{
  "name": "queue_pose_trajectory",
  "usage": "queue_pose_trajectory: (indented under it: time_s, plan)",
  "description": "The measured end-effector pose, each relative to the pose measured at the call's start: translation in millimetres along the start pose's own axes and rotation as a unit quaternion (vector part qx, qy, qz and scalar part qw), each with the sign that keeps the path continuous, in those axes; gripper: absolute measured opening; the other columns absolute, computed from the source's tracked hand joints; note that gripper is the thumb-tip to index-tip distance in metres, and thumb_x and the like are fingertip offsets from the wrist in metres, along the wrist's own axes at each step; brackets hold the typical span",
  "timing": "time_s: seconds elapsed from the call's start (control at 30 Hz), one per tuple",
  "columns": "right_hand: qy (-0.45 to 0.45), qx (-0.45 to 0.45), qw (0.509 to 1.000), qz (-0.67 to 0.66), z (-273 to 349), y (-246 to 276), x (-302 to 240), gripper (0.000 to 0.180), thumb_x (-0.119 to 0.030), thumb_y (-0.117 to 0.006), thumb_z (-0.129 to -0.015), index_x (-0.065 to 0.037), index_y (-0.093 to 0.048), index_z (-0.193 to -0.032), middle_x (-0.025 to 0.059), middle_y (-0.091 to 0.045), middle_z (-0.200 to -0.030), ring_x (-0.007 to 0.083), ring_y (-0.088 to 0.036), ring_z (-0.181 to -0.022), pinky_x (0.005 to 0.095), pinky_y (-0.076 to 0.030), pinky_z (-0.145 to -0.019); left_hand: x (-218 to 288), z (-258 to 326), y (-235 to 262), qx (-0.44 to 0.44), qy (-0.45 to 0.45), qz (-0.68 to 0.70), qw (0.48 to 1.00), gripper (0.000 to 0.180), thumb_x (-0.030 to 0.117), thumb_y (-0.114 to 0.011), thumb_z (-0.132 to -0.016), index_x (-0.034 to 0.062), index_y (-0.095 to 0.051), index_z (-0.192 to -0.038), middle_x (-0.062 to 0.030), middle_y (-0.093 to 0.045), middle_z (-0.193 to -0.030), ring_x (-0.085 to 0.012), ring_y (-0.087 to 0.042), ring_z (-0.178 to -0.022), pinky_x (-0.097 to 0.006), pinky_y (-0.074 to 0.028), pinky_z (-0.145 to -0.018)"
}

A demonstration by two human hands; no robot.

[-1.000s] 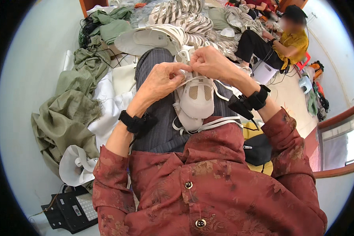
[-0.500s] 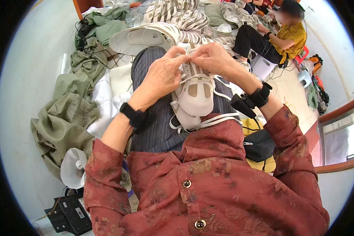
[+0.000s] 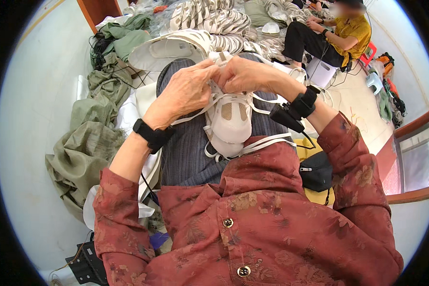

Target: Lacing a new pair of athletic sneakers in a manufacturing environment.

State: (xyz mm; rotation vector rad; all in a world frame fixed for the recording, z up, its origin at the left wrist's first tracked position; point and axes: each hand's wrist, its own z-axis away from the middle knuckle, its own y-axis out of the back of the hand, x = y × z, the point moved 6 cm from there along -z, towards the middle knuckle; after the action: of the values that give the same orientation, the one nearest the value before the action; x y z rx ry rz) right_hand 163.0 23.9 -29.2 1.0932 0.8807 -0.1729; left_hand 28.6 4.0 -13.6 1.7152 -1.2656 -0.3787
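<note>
A pale sneaker upper (image 3: 232, 128) with tan mesh patches rests across my lap, its toe pointing toward me. Beneath it shows the toe of another pale shoe piece (image 3: 224, 146). Over the upper's lacing area, my left hand (image 3: 188, 86) and my right hand (image 3: 248, 75) meet with fingers bent and closed. A white shoelace (image 3: 214, 100) runs out below the left fingers, and another length (image 3: 262, 111) trails by the right hand. Both hands appear to grip the lace, though the fingertips are partly hidden.
Rows of stacked shoe uppers (image 3: 209, 19) lie ahead, with a large white curved piece (image 3: 167, 51) nearer. Green cloth (image 3: 83, 148) is heaped at left. At far right a person in a yellow shirt (image 3: 345, 33) sits by a white stool (image 3: 321, 71). A yellow-black bag (image 3: 314, 171) lies beside me.
My hands have drawn in closer over the lacing area, with the right hand's knuckles turned up and its fingers curled tighter. A lace now stretches out below my left hand.
</note>
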Motion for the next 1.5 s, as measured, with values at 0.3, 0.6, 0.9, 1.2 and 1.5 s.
queue_pose_trajectory:
  time_s: [0.3,0.6,0.9,1.2,1.5]
  plan:
    - [-0.031,-0.019,0.998,-0.052,-2.9,-6.4,1.2,0.01,-0.008,-0.065,-0.078,-0.003,-0.073,-0.077,-0.0043,-0.053,-0.062,0.006,-0.046,-0.056,0.0243,-0.033,-0.048,-8.9,3.2,5.0,-0.037,0.038,0.11,0.993,0.02,0.005,-0.064,-0.077,0.003,-0.06,-0.096,-0.0113,-0.059,-0.096,-0.0243,-0.066,-0.074,-0.036,-0.053,-0.071]
    - [-0.044,-0.018,0.997,-0.065,1.0,-6.5,-1.0,0.008,-0.009,-0.067,-0.081,-0.004,-0.073,-0.082,-0.0045,-0.052,-0.061,0.0054,-0.046,-0.054,0.0232,-0.033,-0.048,-9.4,6.9,6.5,-0.075,0.051,0.129,0.987,0.027,0.006,-0.066,-0.075,0.003,-0.06,-0.101,-0.0095,-0.059,-0.105,-0.0213,-0.066,-0.077,-0.033,-0.052,-0.073]
    - [-0.05,-0.035,0.994,-0.092,-0.6,-7.8,1.3,0.009,-0.009,-0.067,-0.082,-0.004,-0.069,-0.074,-0.0028,-0.054,-0.059,0.0055,-0.045,-0.051,0.0225,-0.03,-0.046,-9.3,5.3,-0.4,-0.058,0.056,0.096,0.992,0.026,0.003,-0.067,-0.073,0.0018,-0.059,-0.098,-0.0088,-0.059,-0.103,-0.0213,-0.067,-0.08,-0.032,-0.052,-0.072]
    - [-0.07,-0.03,0.993,-0.093,-0.3,-7.1,3.2,0.008,-0.011,-0.069,-0.081,-0.005,-0.069,-0.075,-0.0028,-0.054,-0.057,0.0051,-0.044,-0.049,0.0231,-0.029,-0.045,-3.5,9.8,6.7,-0.076,0.074,0.153,0.983,0.025,0.002,-0.067,-0.076,0.0018,-0.06,-0.1,-0.0068,-0.06,-0.106,-0.0192,-0.067,-0.084,-0.03,-0.054,-0.076]
    - [-0.069,-0.037,0.993,-0.084,-2.0,-7.8,4.4,0.008,-0.01,-0.068,-0.079,-0.007,-0.068,-0.072,-0.003,-0.054,-0.056,0.0055,-0.044,-0.049,0.0239,-0.03,-0.045,-9.9,4.2,2.7,-0.087,0.056,0.164,0.981,0.023,-0.001,-0.07,-0.075,0.0015,-0.061,-0.097,-0.0075,-0.061,-0.101,-0.0168,-0.067,-0.08,-0.029,-0.053,-0.071]
